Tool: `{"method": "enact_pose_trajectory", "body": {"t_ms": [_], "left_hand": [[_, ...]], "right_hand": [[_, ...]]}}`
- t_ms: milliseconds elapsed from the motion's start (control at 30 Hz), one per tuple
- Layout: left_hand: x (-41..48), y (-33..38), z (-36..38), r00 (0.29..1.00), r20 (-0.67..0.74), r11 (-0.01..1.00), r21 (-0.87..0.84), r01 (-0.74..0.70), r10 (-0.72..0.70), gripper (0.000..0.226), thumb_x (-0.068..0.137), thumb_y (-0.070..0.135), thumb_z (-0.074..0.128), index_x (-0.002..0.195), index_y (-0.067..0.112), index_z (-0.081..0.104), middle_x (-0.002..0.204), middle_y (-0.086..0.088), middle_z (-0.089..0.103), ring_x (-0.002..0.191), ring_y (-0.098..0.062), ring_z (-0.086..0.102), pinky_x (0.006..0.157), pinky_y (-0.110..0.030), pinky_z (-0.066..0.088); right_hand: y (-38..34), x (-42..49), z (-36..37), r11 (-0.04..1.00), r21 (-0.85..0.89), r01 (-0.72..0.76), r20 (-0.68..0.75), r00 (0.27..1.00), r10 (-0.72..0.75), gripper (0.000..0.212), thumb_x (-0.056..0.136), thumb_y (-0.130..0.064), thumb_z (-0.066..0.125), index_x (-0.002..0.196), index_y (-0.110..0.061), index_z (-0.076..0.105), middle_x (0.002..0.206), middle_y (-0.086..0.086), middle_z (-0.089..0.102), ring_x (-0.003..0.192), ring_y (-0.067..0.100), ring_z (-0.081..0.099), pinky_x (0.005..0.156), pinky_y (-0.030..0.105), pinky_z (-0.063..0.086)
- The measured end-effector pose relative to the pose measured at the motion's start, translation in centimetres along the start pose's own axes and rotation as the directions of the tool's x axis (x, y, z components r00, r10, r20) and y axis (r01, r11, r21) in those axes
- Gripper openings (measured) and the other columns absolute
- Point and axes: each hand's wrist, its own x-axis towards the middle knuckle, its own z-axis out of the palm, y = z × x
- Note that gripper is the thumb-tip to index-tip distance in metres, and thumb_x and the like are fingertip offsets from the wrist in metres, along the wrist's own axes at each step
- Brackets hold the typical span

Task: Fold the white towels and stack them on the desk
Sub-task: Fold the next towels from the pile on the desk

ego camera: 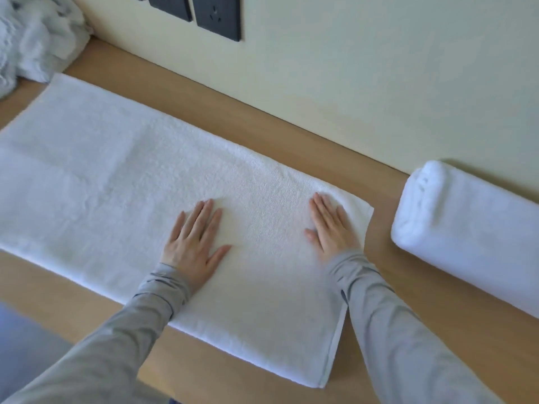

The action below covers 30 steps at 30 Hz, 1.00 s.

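A long white towel lies flat along the wooden desk, folded lengthwise into a strip. My left hand rests flat on it with straight, spread fingers, near the middle of the strip's right part. My right hand presses flat on the towel close to its right end. A finished white towel, folded thick and rounded, sits on the desk to the right, apart from the flat one. A heap of crumpled white towels is at the far left corner.
A cream wall runs along the desk's back edge, with dark socket plates at the top. The desk's front edge runs along the bottom, with grey floor below at the left.
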Motion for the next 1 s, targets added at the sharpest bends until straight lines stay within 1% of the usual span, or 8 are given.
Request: {"method": "enact_pose_trajectory", "body": {"t_ms": [100,167,300,433,533,667,767,1000], "left_hand": [[-1.2,1.4,-0.3,0.975,-0.068,0.97,-0.135,0.201,-0.211,0.072,0.094,0.057,0.012,0.149,0.012,0.025,0.157,-0.007,0.018,0.146,-0.024,0.016,0.119,-0.045,0.013],[-2.8,3.8,-0.6,0.87,-0.102,0.814,-0.419,0.402,-0.482,0.064,0.097,0.05,0.03,0.15,0.016,0.021,0.159,-0.002,0.013,0.146,-0.024,0.014,0.117,-0.047,0.017],[-7.0,10.4,-1.7,0.423,0.029,0.2,-0.85,0.486,-0.906,0.064,0.092,0.028,0.055,0.147,0.021,0.023,0.154,0.001,0.018,0.139,-0.023,0.027,0.11,-0.048,0.031],[-10.0,15.1,-2.3,0.018,0.479,-0.406,-0.763,0.503,-0.878,0.076,0.083,0.017,0.071,0.145,0.008,0.027,0.141,-0.016,0.038,0.128,-0.032,0.041,0.109,-0.047,0.034],[-10.9,18.8,-1.8,0.05,0.718,-0.648,-0.654,0.391,-0.694,0.074,0.081,0.013,0.073,0.141,0.005,0.031,0.119,-0.015,0.054,0.112,-0.032,0.052,0.105,-0.044,0.038],[-11.0,22.1,-0.9,0.148,0.81,-0.739,-0.58,0.343,-0.568,0.056,0.076,0.007,0.077,0.124,-0.004,0.048,0.112,-0.02,0.061,0.104,-0.037,0.059,0.097,-0.052,0.046],[-11.1,23.1,-0.8,0.136,0.812,-0.747,-0.577,0.33,-0.567,0.054,0.074,0.005,0.077,0.119,0.0,0.047,0.106,-0.017,0.06,0.095,-0.034,0.06,0.084,-0.05,0.053],[-12.1,22.7,-4.1,0.245,0.653,-0.596,-0.756,0.272,-0.717,0.085,0.072,0.006,0.079,0.131,0.037,0.027,0.09,-0.008,0.064,0.081,-0.021,0.064,0.08,-0.049,0.055]], "right_hand": [[4.3,1.0,-1.2,0.989,0.072,-0.133,-0.043,0.99,0.136,0.058,0.1,-0.028,0.03,0.149,-0.008,0.006,0.159,0.007,0.002,0.146,0.019,-0.003,0.119,0.036,-0.002],[5.9,1.4,-2.2,0.986,0.092,-0.138,-0.037,0.989,0.142,0.056,0.1,-0.027,0.034,0.147,-0.003,0.017,0.156,0.013,0.016,0.145,0.025,0.012,0.117,0.04,0.012],[6.9,3.1,-4.6,0.962,0.212,-0.171,-0.016,0.984,0.179,0.047,0.095,-0.025,0.046,0.138,-0.006,0.039,0.137,0.016,0.048,0.126,0.033,0.042,0.101,0.039,0.035],[7.3,4.8,-6.4,0.903,0.34,-0.264,0.145,0.963,0.227,0.046,0.091,-0.029,0.056,0.13,-0.007,0.049,0.131,0.013,0.053,0.118,0.031,0.05,0.103,0.039,0.038],[7.8,5.5,-7.1,0.845,0.412,-0.34,0.298,0.927,0.228,0.052,0.087,-0.034,0.063,0.128,-0.007,0.047,0.128,0.011,0.053,0.113,0.03,0.053,0.1,0.037,0.04],[8.8,6.2,-7.9,0.865,0.323,-0.383,0.435,0.872,0.224,0.066,0.084,-0.038,0.066,0.134,-0.001,0.042,0.128,0.015,0.051,0.115,0.029,0.05,0.094,0.033,0.037],[9.8,6.4,-8.1,0.842,0.367,-0.395,0.453,0.867,0.21,0.073,0.084,-0.036,0.067,0.139,-0.001,0.035,0.138,0.016,0.046,0.123,0.031,0.047,0.1,0.033,0.035],[10.1,5.0,-9.0,0.723,0.656,-0.219,0.223,0.97,0.092,0.026,0.083,-0.014,0.068,0.101,-0.018,0.051,0.107,0.012,0.057,0.092,0.019,0.051,0.083,0.032,0.04]]}}
